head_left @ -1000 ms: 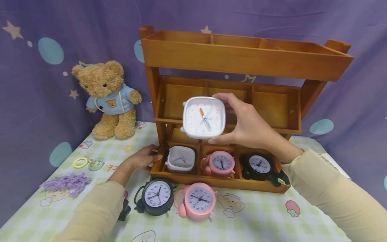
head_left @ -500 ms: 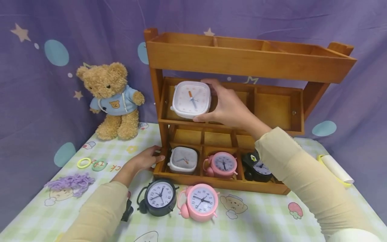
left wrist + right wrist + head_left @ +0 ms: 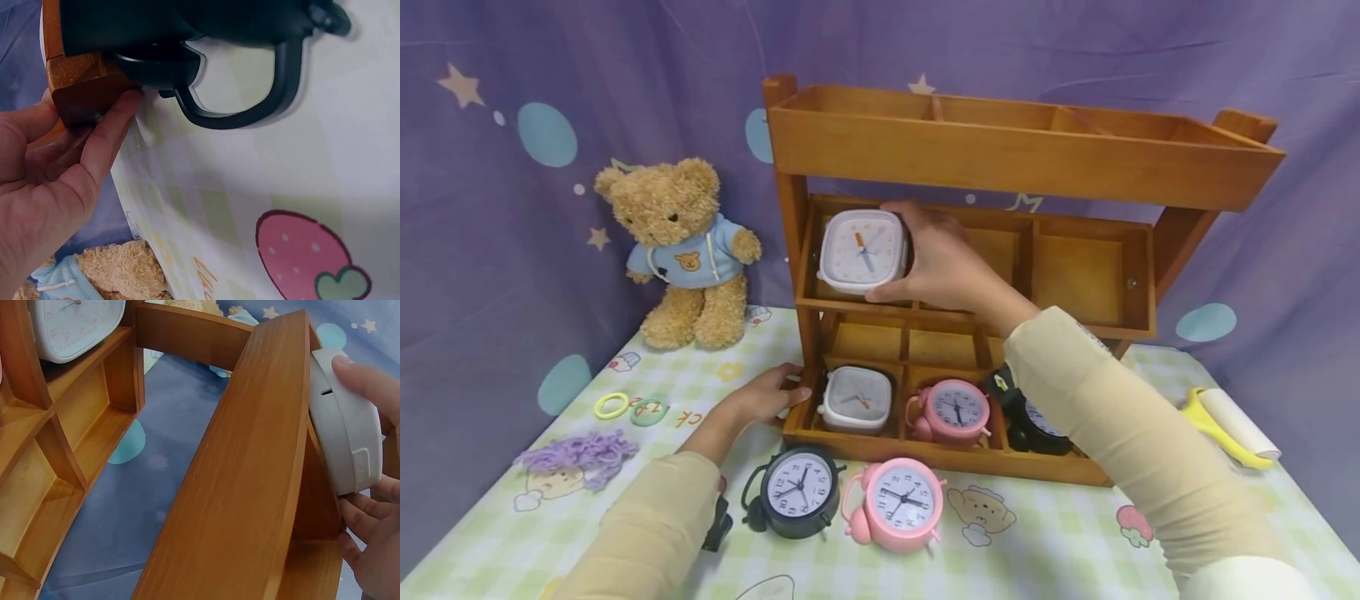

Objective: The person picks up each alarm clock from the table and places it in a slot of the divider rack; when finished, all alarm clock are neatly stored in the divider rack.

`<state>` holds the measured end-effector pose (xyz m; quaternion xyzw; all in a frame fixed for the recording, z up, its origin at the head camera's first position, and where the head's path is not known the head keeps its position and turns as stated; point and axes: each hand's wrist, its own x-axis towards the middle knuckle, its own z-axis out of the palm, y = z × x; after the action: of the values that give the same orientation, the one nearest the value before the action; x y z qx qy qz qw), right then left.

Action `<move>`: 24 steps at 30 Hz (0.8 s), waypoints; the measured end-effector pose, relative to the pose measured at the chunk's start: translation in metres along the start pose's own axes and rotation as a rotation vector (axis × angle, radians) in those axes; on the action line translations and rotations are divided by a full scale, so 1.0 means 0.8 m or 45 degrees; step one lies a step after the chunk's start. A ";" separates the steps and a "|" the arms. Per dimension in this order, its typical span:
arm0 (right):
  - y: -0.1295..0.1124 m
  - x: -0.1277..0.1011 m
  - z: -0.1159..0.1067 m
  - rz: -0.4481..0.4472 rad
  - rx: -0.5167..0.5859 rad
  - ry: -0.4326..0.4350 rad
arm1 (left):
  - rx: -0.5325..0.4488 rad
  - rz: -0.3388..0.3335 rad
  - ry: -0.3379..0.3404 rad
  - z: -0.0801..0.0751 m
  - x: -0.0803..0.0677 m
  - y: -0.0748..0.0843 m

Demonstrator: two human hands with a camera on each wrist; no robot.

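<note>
Presently, the white clock (image 3: 862, 252) is held by the right hand (image 3: 943, 262) at the left compartment of the middle tier of the rack (image 3: 1022, 158). It is pinched from its side, with the thumb below and the fingers above; whether its base is borne by the compartment floor cannot be told. By the left hand (image 3: 767, 395), the lower left end of the rack is gripped between thumb and fingers.

In the bottom tier, a second white clock (image 3: 856, 400) is placed at left, a pink clock (image 3: 955, 411) in the middle, and a black clock (image 3: 1037, 427) at right, which is partly covered by the right sleeve (image 3: 1120, 433). Before the rack, a front black clock (image 3: 797, 492) and a front pink clock (image 3: 904, 504) are set side by side on the cloth (image 3: 1037, 542). In the left wrist view, the front black clock is seen near the left fingers.

At left, well apart from the clocks, the bear (image 3: 681, 250) is propped near the curtain (image 3: 460, 275), and the yarn (image 3: 580, 452) and a yellow ring (image 3: 597, 408) are laid on the cloth. At far right, a roller (image 3: 1238, 423) is found.
</note>
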<state>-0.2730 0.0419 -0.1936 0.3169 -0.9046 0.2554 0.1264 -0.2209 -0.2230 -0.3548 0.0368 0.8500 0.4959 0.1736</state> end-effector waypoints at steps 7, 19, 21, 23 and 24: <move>-0.001 0.008 0.006 -0.041 -0.103 0.025 | 0.014 -0.007 0.002 0.000 -0.001 0.001; -0.006 0.014 0.003 0.037 -0.150 -0.114 | 0.023 -0.015 -0.003 -0.001 -0.002 0.003; -0.007 0.015 0.002 0.050 -0.162 -0.163 | 0.025 -0.014 -0.004 0.000 -0.002 0.003; -0.009 0.016 0.001 0.066 -0.184 -0.218 | 0.026 -0.014 -0.005 0.000 -0.002 0.003; -0.010 0.016 0.001 0.072 -0.196 -0.243 | 0.026 -0.014 -0.005 0.000 -0.002 0.003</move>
<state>-0.2775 0.0299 -0.1862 0.3035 -0.9380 0.1575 0.0563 -0.2197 -0.2221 -0.3522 0.0348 0.8550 0.4861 0.1775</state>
